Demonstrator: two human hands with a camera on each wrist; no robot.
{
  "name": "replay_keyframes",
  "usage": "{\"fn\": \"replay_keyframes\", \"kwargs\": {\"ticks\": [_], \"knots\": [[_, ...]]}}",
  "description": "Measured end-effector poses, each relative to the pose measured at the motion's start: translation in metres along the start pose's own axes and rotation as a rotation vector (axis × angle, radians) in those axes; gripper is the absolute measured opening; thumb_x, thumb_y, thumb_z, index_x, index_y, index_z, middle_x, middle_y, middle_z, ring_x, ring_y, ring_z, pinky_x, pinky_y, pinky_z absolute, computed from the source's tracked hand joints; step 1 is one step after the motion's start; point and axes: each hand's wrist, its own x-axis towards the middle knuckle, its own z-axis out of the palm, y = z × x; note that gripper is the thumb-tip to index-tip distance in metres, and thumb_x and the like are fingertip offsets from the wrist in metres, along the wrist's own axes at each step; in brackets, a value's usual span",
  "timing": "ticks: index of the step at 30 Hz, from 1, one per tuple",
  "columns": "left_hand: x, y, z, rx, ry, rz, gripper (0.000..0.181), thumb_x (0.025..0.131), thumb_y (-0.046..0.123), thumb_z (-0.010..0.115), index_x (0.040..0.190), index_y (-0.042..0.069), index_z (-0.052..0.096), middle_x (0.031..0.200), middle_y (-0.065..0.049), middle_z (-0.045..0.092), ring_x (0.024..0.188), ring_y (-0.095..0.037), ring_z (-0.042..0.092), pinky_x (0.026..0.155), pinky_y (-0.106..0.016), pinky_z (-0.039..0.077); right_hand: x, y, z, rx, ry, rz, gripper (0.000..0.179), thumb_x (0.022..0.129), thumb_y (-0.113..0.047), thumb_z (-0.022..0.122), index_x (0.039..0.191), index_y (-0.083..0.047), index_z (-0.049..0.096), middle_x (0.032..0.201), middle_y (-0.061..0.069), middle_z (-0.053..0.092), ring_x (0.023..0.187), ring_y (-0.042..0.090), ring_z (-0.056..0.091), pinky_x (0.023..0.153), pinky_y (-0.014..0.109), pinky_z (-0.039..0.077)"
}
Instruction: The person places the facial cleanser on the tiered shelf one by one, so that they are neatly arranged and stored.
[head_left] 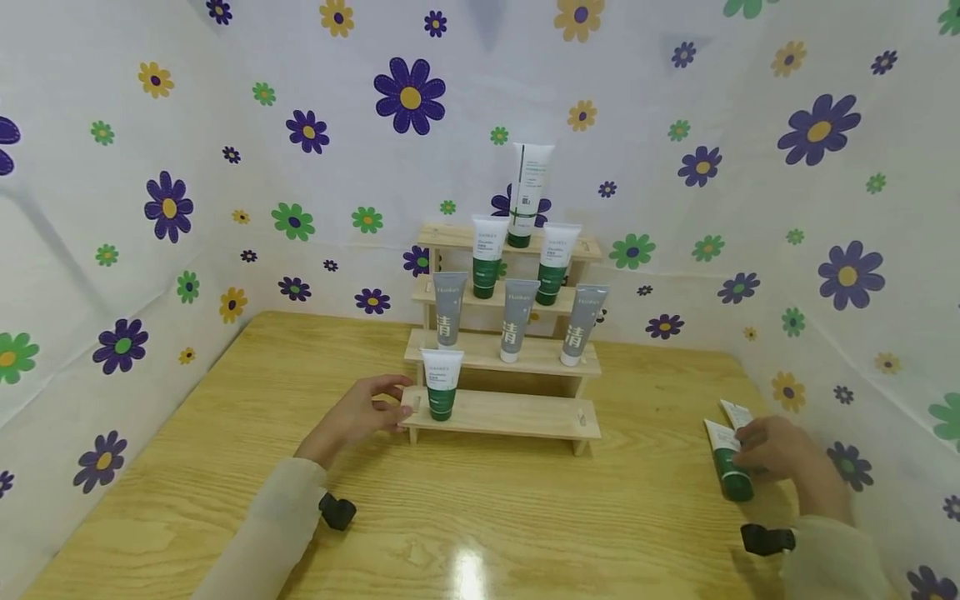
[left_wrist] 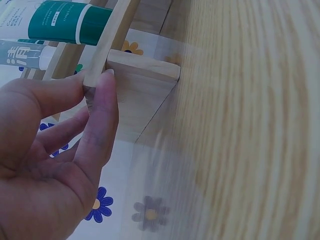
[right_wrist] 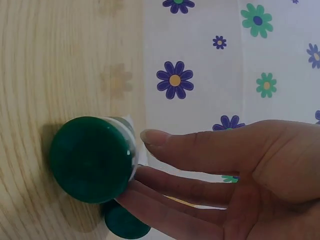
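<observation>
My left hand [head_left: 367,408] is at the left end of the lowest step of a wooden tiered display stand [head_left: 517,414]. In the left wrist view, its thumb and a finger pinch the edge of that step [left_wrist: 112,37]. A white-and-green squeeze tube [head_left: 442,385] stands cap down on the same step, beside the hand. At the right, my right hand [head_left: 780,454] reaches over two tubes lying on the table. Its fairly straight fingers touch the nearer green-capped tube [right_wrist: 90,160], while the thumb stays slightly apart. The other tube [head_left: 737,413] is partly hidden.
Three grey tubes [head_left: 518,321] stand on the second step. Two white-and-green tubes [head_left: 488,257] are on the third, and a taller white tube [head_left: 531,192] tops the stand. Flower-printed cloth [head_left: 337,167] borders the wooden table [head_left: 487,508] at the back and sides.
</observation>
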Motion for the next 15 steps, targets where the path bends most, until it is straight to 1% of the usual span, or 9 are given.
{"fn": "replay_keyframes", "kwargs": {"ticks": [3,5,7,10,15], "knots": [[0.0003,-0.0008,-0.0007,0.003,-0.006,0.006,0.05,0.1,0.008,0.067,0.147,0.005,0.052,0.131,-0.023,0.056,0.092,-0.019,0.07,0.082,-0.037,0.066,0.0025,0.0016,0.0027,0.013,0.017,-0.009,0.044,0.083,-0.005,0.08,0.114,0.019,0.059,0.103,0.035,0.069,0.086,0.029,0.071,0.071,0.038,0.064],[0.0007,-0.0013,-0.0009,0.008,-0.007,0.01,0.05,0.1,0.008,0.067,0.147,0.005,0.052,0.131,-0.023,0.056,0.092,-0.019,0.07,0.082,-0.037,0.066,0.0037,0.0007,0.004,-0.015,0.031,-0.016,0.043,0.082,-0.006,0.081,0.112,0.017,0.061,0.101,0.032,0.071,0.086,0.029,0.07,0.071,0.037,0.062],[0.0007,-0.002,-0.001,0.013,-0.006,0.009,0.05,0.1,0.009,0.068,0.147,0.005,0.052,0.131,-0.022,0.056,0.092,-0.019,0.07,0.082,-0.037,0.066,0.0051,-0.0013,0.0053,-0.048,0.033,-0.025,0.043,0.081,-0.008,0.083,0.111,0.015,0.062,0.099,0.029,0.072,0.087,0.032,0.07,0.073,0.039,0.061],[0.0003,-0.0031,-0.001,0.019,-0.004,0.005,0.05,0.1,0.01,0.068,0.147,0.006,0.052,0.132,-0.022,0.056,0.093,-0.019,0.07,0.083,-0.036,0.066,0.0071,-0.0043,0.0068,-0.091,0.029,-0.026,0.047,0.081,-0.011,0.085,0.114,0.014,0.062,0.1,0.027,0.073,0.091,0.037,0.07,0.079,0.046,0.06],[0.0,-0.0031,-0.0005,0.012,-0.005,0.008,0.05,0.1,0.01,0.068,0.147,0.006,0.053,0.132,-0.022,0.056,0.095,-0.019,0.07,0.083,-0.036,0.066,0.0086,-0.0053,0.0063,-0.161,0.025,-0.027,0.063,0.082,-0.019,0.086,0.124,0.016,0.056,0.107,0.029,0.071,0.102,0.051,0.064,0.091,0.061,0.054]]}}
